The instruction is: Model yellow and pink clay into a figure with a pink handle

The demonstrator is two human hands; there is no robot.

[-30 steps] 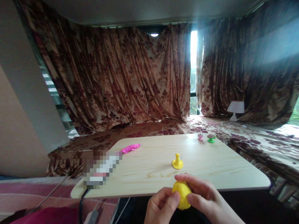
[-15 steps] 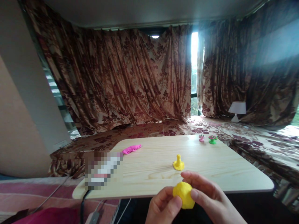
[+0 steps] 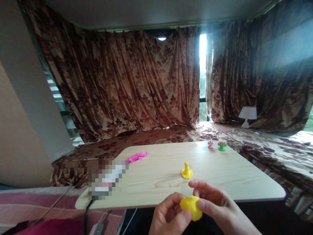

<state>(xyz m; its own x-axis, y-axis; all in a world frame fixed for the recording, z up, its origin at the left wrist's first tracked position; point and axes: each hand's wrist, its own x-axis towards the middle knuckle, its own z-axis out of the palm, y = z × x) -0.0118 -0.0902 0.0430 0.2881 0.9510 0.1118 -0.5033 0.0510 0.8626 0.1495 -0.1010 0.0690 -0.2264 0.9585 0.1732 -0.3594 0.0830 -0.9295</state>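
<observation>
A flattened yellow piece of modelling clay (image 3: 192, 208) is pinched between both hands, just in front of the table's near edge. My left hand (image 3: 168, 215) grips its left side, thumb on the face towards me. On the other side my right hand (image 3: 216, 204) holds it with the thumb on its upper right, the index finger reaching out above. Beyond the hands, a yellow clay stand (image 3: 186, 171) with a wide ragged base and an upright stem rests on the table.
The pale wooden table (image 3: 161, 182) carries a pink clay lump (image 3: 137, 156) at left, beside a blurred-out item (image 3: 109, 179) with a black cable. Small pink (image 3: 210, 145) and green (image 3: 222, 146) clay figures stand at the far right. A white lamp (image 3: 247, 114) sits on the ledge behind.
The yellow clay in my hands has tilted and looks flatter from here. My left hand's fingers have shifted slightly up around it; the items on the table stay put.
</observation>
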